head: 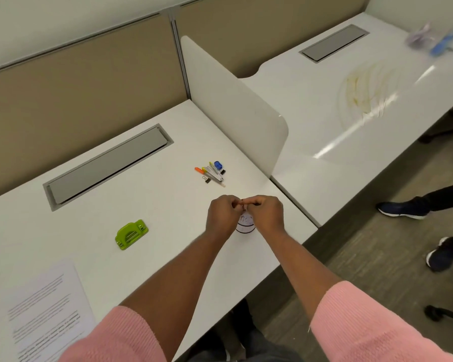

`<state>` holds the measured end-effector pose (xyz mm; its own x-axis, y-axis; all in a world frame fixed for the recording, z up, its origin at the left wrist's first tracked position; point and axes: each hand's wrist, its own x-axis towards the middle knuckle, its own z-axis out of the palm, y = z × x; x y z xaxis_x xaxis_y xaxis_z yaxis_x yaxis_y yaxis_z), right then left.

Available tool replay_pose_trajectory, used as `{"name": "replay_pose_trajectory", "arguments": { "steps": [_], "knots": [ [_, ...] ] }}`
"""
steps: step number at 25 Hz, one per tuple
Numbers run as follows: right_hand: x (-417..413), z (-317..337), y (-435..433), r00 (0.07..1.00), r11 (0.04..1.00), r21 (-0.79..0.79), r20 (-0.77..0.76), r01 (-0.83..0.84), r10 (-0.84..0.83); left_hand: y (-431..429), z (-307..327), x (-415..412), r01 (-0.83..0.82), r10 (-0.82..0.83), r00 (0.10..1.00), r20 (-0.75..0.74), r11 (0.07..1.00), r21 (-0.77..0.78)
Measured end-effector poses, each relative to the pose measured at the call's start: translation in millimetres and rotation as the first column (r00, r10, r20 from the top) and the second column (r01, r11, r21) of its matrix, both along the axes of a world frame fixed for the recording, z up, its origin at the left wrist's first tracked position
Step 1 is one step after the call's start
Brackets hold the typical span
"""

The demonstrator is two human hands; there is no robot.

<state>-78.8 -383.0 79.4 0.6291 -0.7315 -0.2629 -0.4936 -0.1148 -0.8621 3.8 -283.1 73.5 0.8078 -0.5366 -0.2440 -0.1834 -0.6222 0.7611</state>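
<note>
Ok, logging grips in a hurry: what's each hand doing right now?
Left hand: closed, pinching a small item, too small to identify.
Right hand: closed, pinching the same small item.

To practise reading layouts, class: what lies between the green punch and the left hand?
Nothing: between punch and left hand the desk is bare, in the head view.

Nothing legible: lines on the printed sheet (50, 309) near left blur out, and the small container's (245, 225) faint print is unreadable.
</note>
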Motion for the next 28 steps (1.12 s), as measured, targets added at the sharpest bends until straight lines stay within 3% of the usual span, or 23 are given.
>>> {"name": "replay_pose_trajectory", "arguments": {
  "steps": [10,18,28],
  "knots": [
    [-1.3,-19.3,-11.2,0.992,0.984,-0.153,-0.101,-0.088,0.073,-11.3,-11.3,8.4,0.057,-0.057,0.998,-0.006,0.998,0.033],
    [-3.1,-23.0,-14.4,0.991,0.973,-0.2,-0.084,-0.118,0.103,-11.8,-15.9,8.4,0.043,-0.05,0.997,0.06,0.993,0.106],
    [-1.4,-23.9,-7.7,0.989,0.962,-0.248,-0.118,-0.114,0.087,-5.8,-20.9,7.5,0.048,-0.053,0.997,0.054,0.996,0.079]
  ]
}}
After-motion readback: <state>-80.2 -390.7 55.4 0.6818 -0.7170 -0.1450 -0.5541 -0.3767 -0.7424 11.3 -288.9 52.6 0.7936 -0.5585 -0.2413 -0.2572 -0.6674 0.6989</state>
